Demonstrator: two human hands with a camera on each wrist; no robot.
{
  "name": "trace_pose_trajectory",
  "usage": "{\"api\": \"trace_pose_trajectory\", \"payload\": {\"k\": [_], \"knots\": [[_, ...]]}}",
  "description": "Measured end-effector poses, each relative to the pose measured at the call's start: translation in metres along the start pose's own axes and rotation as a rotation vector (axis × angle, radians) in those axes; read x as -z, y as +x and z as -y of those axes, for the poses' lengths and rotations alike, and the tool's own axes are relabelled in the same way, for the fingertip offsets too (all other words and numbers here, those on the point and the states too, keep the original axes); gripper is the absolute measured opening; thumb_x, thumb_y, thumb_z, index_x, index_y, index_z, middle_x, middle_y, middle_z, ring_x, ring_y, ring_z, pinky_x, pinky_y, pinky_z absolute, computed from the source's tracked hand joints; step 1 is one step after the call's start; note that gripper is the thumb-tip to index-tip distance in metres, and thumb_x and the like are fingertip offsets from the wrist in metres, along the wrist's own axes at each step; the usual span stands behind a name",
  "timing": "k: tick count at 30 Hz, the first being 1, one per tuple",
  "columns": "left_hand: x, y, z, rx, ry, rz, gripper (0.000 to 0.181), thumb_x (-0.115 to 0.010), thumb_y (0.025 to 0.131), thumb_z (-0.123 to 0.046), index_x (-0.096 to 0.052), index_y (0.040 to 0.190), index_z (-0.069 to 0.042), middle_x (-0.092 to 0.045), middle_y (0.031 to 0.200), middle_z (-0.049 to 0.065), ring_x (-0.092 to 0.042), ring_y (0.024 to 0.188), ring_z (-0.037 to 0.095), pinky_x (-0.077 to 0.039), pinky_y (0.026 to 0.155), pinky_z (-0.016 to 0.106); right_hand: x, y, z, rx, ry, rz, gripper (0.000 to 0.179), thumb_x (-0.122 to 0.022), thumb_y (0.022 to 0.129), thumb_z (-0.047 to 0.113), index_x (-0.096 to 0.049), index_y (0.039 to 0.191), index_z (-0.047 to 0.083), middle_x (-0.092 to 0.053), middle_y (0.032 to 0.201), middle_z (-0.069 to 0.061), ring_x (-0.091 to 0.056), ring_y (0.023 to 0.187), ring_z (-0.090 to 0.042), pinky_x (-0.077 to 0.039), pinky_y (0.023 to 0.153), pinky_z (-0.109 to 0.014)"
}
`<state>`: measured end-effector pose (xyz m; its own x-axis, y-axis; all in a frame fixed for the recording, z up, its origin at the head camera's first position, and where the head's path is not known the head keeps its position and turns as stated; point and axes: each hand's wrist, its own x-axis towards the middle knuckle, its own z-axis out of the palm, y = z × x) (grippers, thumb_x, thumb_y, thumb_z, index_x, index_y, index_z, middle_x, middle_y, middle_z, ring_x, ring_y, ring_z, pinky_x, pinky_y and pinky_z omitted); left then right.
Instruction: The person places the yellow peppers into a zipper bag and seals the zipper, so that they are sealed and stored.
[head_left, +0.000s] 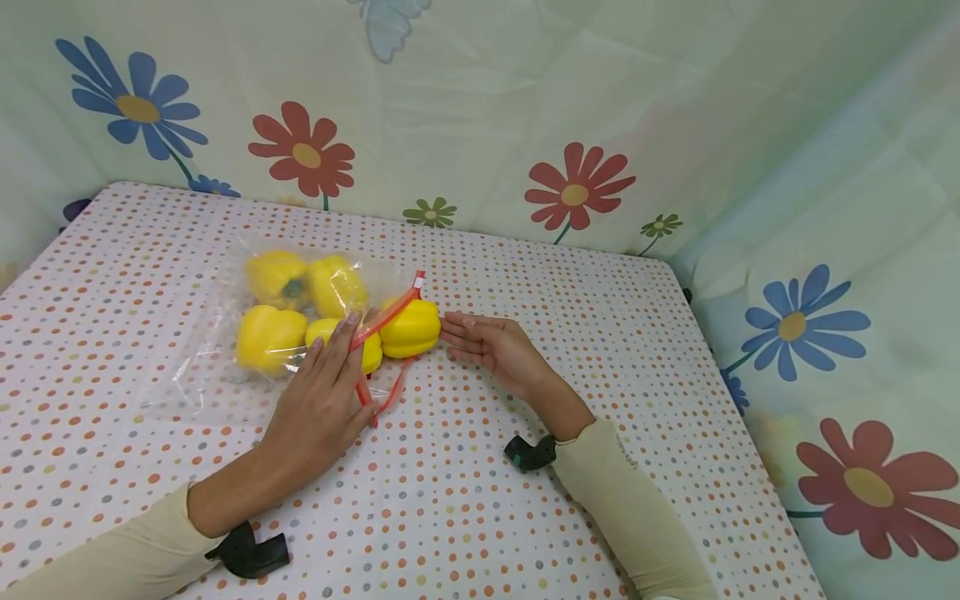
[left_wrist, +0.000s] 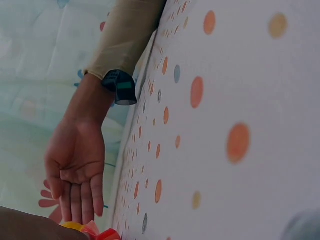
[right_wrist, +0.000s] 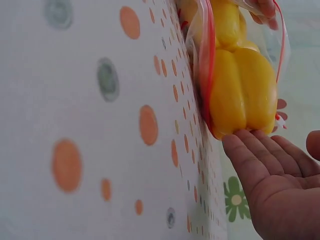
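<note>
A clear plastic bag (head_left: pixel 202 375) with a red zip edge (head_left: pixel 386 318) lies on the table with several yellow bell peppers (head_left: pixel 272 340) in it. One yellow bell pepper (head_left: pixel 411 329) sits in the bag's mouth, partly sticking out. My left hand (head_left: pixel 318 408) rests over the bag near its mouth, fingers extended over a pepper, thumb by the lower red edge. Straight fingers of my right hand (head_left: pixel 495 346) touch the outer end of the pepper at the mouth. That contact shows in the right wrist view, where the pepper (right_wrist: pixel 243 90) stands between the bag's red edges.
A white dotted cloth covers the table (head_left: pixel 450 517). Behind and to the right hangs a pale curtain (head_left: pixel 465 100) printed with flowers. Each wrist carries a black camera mount, one by the left sleeve (head_left: pixel 251 550) and one by the right (head_left: pixel 530 452).
</note>
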<state>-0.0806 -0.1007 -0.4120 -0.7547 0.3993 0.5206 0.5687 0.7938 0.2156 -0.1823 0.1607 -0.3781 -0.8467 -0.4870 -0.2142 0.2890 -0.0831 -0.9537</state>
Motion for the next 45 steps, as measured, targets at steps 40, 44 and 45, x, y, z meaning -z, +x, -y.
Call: {"api": "trace_pose_trajectory", "payload": {"k": [40,44,45], "knots": [[0.001,0.0,-0.001,-0.004,-0.005,-0.002,0.093,-0.086,0.072,-0.015,-0.033,0.142,0.016,-0.015,0.158,0.023,-0.02,0.144,0.034,-0.017,0.115,0.049,-0.022,0.017,-0.008,-0.05,0.122,0.142,0.041,-0.037,0.103,0.006,-0.041,0.141,-0.012,-0.051,0.138,-0.023,-0.053,0.125,-0.033,-0.043,0.1,-0.046],[0.0,0.001,-0.002,0.004,-0.008,0.005,0.095,-0.087,0.071,-0.016,-0.033,0.142,0.016,-0.013,0.159,0.021,-0.021,0.144,0.034,-0.016,0.116,0.048,-0.024,0.017,-0.008,-0.07,0.129,0.135,0.04,-0.038,0.104,0.006,-0.044,0.139,-0.011,-0.053,0.135,-0.024,-0.054,0.123,-0.032,-0.044,0.099,-0.045],[0.0,0.001,-0.002,0.004,-0.008,0.006,0.095,-0.087,0.071,-0.016,-0.033,0.142,0.016,-0.012,0.159,0.021,-0.021,0.144,0.034,-0.016,0.116,0.048,-0.024,0.017,-0.009,-0.075,0.133,0.134,0.039,-0.038,0.104,0.006,-0.045,0.138,-0.011,-0.054,0.135,-0.024,-0.054,0.123,-0.032,-0.044,0.099,-0.046]]}}
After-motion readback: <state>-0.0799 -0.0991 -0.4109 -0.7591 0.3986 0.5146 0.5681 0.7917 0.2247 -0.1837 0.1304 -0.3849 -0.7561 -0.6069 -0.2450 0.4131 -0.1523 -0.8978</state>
